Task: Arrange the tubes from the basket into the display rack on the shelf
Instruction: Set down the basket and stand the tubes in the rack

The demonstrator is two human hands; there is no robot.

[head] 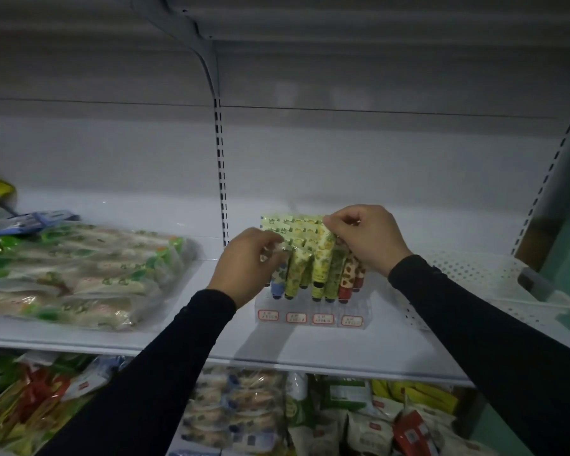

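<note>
Shelf: I'm looking at a dim white store shelf (359, 350) with a slotted back panel; bagged goods (79, 274) lie to the left.
Rack: a clear display rack (313, 315) stands mid-shelf with four red-edged labels on its front.
Tubes: the tubes (323, 268) stand caps down in the rack, crimped ends up, mostly green-yellow, some red at the right.
Basket: a white perforated basket (494, 284) sits just right of the rack; I can't see any contents.
Left hand (247, 268): my fingers pinch a crimped tube top on the left side.
Right hand (369, 238): fingers curled, pinching a tube's flat end in the back row.
Handling: I judge these light, soft and squashy, with slick film; best held by the stiff crimped end and lowered straight, since neighbours could topple.
</note>
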